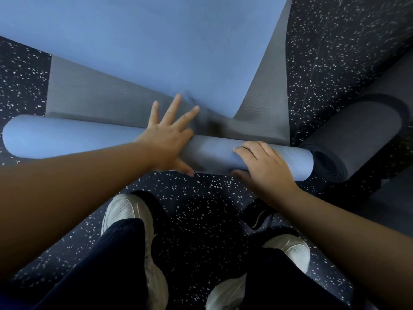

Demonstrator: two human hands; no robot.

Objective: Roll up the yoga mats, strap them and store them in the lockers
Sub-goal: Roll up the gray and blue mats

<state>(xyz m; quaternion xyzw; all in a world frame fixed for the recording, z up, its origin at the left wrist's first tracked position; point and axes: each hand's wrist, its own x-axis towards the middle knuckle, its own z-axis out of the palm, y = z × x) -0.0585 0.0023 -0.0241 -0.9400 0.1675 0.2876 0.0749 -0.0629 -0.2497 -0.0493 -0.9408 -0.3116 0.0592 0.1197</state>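
From the head view, the blue yoga mat (143, 41) lies on the speckled floor (196, 209), partly rolled: its rolled part (67, 137) sits just ahead of the person's shoes (125, 211), and the flat remainder stretches away from them, grey underside showing at a folded-over corner. The roll's long axis runs left to right across the view, tilted slightly down at the right end, where it ends against a dark rolled mat (357, 135).

The left hand (169, 139) presses flat on the roll's middle with fingers spread and straight. The right hand (266, 166) grips near the right end, fingers curled over the top and thumb under.

The mat looks soft, light and foam-like, likely springy enough to loosen if released. Its surface seems grippy rather than slick. Holding both halves of the roll from above, evenly, should keep the edges from telescoping sideways.
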